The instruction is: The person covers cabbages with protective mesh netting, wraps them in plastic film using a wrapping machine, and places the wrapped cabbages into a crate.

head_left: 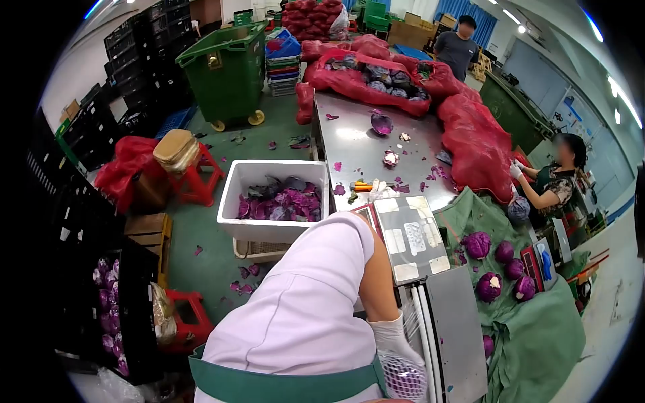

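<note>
My left hand (398, 341), in a white glove, is low in the view beside a grey metal unit (457, 329). Its fingers close round a purple cabbage (405, 384) covered in white netting; the cabbage's lower part is cut off by the frame edge. More white netting (411, 319) hangs just above the wrist, along white tubes (424, 346). My right hand is out of view. Past my elbow lies a grey box top (412, 236) patched with tape. To its right, several purple cabbages (478, 245) rest on a green cloth (531, 329).
A white foam box (232, 195) of purple leaves stands left of a metal table (356, 144). Orange-handled tools (363, 187) lie on it. Red mesh sacks (470, 144) line its far side. A co-worker (557, 174) handles a cabbage at right; another person (458, 50) stands behind.
</note>
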Action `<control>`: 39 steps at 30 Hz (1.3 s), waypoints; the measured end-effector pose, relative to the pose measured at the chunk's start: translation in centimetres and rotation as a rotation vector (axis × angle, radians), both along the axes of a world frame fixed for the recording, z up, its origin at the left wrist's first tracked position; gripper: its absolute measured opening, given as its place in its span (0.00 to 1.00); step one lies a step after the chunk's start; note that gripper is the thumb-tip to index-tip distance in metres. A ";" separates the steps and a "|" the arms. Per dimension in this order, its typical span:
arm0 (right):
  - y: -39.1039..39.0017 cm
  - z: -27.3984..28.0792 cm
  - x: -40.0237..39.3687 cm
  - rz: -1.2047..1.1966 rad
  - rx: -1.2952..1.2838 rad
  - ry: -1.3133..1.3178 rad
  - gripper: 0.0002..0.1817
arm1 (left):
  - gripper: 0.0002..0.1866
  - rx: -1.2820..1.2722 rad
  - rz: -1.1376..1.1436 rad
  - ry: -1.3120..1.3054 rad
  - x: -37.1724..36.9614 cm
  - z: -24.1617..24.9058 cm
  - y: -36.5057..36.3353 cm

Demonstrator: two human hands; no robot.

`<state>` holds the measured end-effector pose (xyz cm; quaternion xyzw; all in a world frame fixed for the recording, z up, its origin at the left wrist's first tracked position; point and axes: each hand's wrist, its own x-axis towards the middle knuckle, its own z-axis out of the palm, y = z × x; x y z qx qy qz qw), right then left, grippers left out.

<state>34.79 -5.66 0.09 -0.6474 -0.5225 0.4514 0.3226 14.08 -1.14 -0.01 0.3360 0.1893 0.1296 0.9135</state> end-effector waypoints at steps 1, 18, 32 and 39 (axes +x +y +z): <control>-0.9 -0.1 -0.2 -0.002 -0.018 -0.005 0.16 | 0.26 0.030 -0.004 0.013 -0.4 -0.5 -0.9; -15.6 -3.2 0.1 -0.216 -0.181 -0.028 0.17 | 0.18 0.816 0.496 0.684 -12.5 -2.7 -8.8; -20.9 -11.6 11.3 -0.460 -0.664 1.216 0.11 | 0.13 -0.567 0.803 0.434 -8.9 -4.3 -8.8; -22.8 -31.7 2.0 0.374 -0.066 -0.388 0.18 | 0.16 0.937 -0.186 0.917 -8.7 -20.7 -11.7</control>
